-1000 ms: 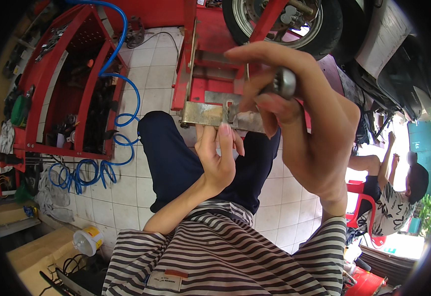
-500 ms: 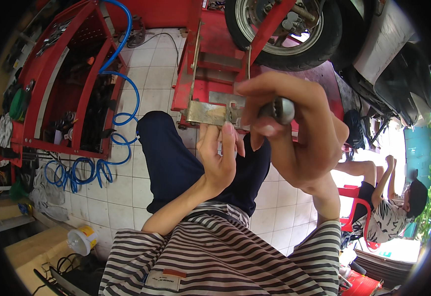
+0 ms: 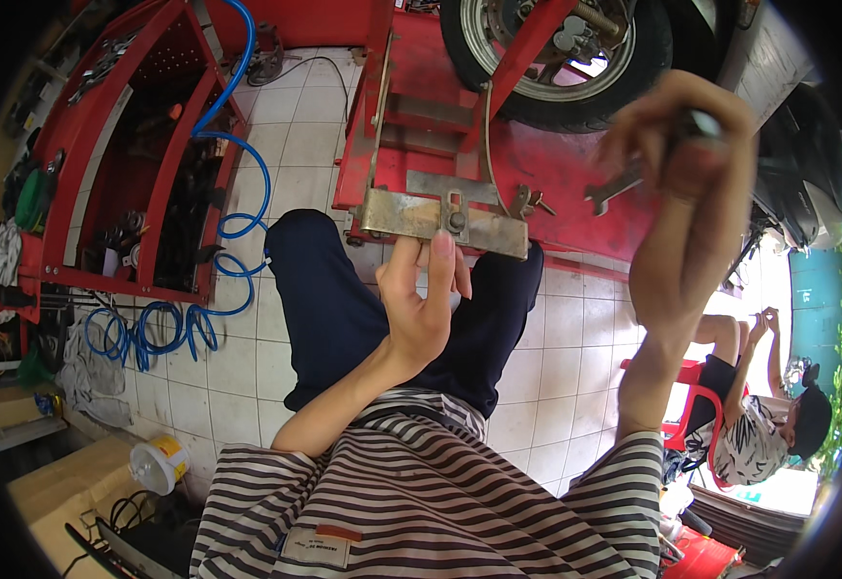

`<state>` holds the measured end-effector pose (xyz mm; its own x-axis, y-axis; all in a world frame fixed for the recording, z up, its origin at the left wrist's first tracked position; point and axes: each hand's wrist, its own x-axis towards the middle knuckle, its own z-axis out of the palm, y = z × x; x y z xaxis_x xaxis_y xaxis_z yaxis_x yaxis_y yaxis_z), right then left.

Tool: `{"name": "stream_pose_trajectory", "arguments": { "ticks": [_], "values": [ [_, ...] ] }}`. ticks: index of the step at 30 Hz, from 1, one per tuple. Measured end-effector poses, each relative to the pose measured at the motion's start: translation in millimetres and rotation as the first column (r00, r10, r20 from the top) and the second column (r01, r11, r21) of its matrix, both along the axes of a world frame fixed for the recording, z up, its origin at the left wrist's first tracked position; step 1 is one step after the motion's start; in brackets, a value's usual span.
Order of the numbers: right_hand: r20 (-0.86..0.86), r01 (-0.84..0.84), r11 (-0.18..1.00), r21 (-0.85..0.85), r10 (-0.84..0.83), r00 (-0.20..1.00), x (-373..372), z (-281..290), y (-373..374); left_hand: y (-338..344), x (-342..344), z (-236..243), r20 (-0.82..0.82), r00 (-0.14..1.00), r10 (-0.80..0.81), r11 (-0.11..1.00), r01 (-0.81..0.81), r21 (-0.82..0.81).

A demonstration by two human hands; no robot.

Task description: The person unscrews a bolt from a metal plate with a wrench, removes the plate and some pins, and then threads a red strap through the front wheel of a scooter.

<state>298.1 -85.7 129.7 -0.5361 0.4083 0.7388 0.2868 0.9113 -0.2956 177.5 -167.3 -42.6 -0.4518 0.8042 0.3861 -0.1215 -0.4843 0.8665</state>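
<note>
My left hand holds a flat, worn metal bracket from below, its thumb against the near edge beside a slotted piece with a bolt. The bracket sits at the near end of a red frame. My right hand is raised to the right, blurred, closed on a dark tool with a round end; a wrench's open jaw shows at its left. A small bolt-like part is just right of the bracket.
A red tool cart and coiled blue hose are left. A motorcycle wheel stands above the red platform. A person sits at right on a red chair. A bucket is lower left.
My right hand has moved right and away from the bracket with its tool, uncovering the bolt and bracket's right end. My left hand stays under the bracket.
</note>
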Motion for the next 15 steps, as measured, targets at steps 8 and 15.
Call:
{"name": "stream_pose_trajectory", "arguments": {
  "ticks": [8,15],
  "values": [
    [0.670,-0.043,0.974,-0.223,0.185,0.719,-19,-16,3,8,-3,-4,-0.085,0.996,-0.003,0.999,0.007,0.051],
    [0.770,-0.111,0.990,-0.088,0.138,0.623,-23,-25,9,3,1,8,-0.017,1.000,-0.007,1.000,0.007,0.022]
  ]
}}
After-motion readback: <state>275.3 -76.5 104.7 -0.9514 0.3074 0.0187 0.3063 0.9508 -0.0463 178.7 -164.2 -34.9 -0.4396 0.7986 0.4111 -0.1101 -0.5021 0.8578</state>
